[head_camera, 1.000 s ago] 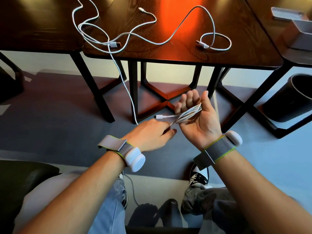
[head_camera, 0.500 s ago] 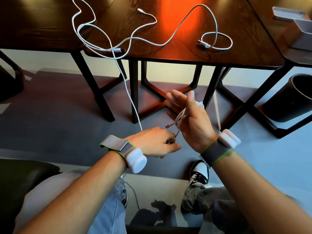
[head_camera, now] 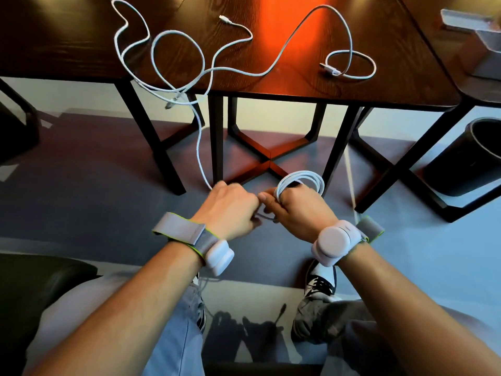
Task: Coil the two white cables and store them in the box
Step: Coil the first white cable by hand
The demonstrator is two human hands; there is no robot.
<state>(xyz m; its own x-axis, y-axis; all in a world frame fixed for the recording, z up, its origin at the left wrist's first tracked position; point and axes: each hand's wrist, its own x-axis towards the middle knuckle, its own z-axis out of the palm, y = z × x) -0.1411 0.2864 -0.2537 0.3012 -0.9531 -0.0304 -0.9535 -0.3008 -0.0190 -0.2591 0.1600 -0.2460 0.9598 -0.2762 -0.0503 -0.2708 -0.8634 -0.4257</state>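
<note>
In front of my knees, below the table edge, my right hand [head_camera: 301, 213] is turned back-up with a white cable coil [head_camera: 303, 178] wound round its fingers. My left hand [head_camera: 230, 206] touches it on the left, closed on the same white cable [head_camera: 200, 147]. That cable rises from my left hand to the table edge and lies in loose loops [head_camera: 162, 50] on the dark wooden table [head_camera: 393, 77]. A second white cable [head_camera: 349, 63] lies across the table, with a small loop at the right. The grey box [head_camera: 488, 47] stands at the far right.
A flat grey lid or tray [head_camera: 458, 21] lies behind the box. A black round bin [head_camera: 471, 156] stands on the floor at the right. Dark table legs [head_camera: 217, 137] rise just beyond my hands. A black seat [head_camera: 32, 289] is at my lower left.
My right hand has turned from palm-up to back-up, and the cable now sits as a round coil on its fingers. The left hand moved up against it. The loops on the table shifted.
</note>
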